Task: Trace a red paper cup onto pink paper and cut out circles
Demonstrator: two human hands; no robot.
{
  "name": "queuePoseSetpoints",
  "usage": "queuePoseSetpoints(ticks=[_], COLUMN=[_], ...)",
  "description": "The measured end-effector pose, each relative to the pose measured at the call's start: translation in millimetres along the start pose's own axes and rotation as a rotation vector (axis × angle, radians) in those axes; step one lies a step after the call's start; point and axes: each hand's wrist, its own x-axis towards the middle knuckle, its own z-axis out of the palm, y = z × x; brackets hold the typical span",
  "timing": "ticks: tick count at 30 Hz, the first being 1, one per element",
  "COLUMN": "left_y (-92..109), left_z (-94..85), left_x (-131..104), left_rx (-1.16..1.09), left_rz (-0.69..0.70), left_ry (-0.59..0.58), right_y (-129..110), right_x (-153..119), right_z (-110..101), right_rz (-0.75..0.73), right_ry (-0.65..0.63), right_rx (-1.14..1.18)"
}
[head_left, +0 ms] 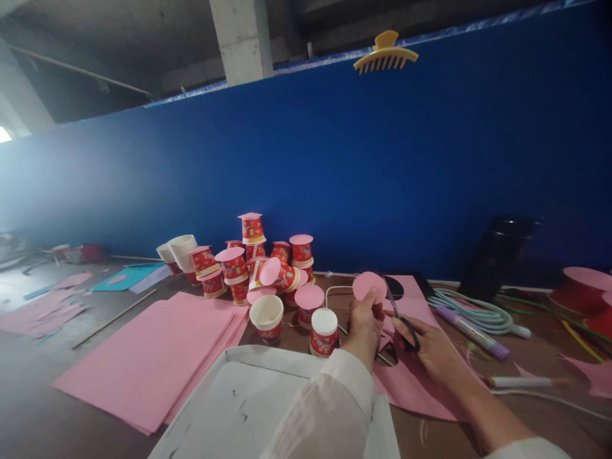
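Note:
My left hand (364, 326) pinches a round pink paper disc (369, 287) between thumb and fingers, held up above the table. In my right hand (433, 347) is a pair of scissors (407, 331) with dark handles; its blades point up beside the disc's right edge. Whether the blades touch the paper I cannot tell. Beneath both hands lies a pink sheet (421, 389) with cut-out openings. Just left of my left hand stands an upside-down red paper cup (324, 335) with a bare white base.
Several red cups topped with pink discs (232, 264) are stacked against the blue partition (306, 159). A pile of pink paper (153, 357) lies left of a white box lid (248, 389). Rightward are a coiled cable (478, 309), a purple tube (473, 333) and a black bottle (502, 255).

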Motion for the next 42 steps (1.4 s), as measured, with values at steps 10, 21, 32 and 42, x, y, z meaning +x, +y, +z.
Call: queuePoseSetpoints(ticks=[10, 21, 32, 42], left_y=[-1, 8, 4, 5], left_z=[-5.4, 2.9, -0.4, -1.2], left_x=[1, -8, -1, -4], left_rx=[0.13, 0.181, 0.164, 0.141], left_rz=[0.062, 0.009, 0.015, 0.03], left_ry=[-0.048, 0.007, -0.001, -0.011], right_y=[-1, 1, -7, -2], right_x=[-5, -3, -6, -4], right_z=[3, -3, -4, -4], right_rz=[0.107, 0.071, 0.054, 0.111], right_ry=[-0.007, -0.003, 0.005, 0.014], right_rx=[0.174, 0.108, 0.088, 0.126])
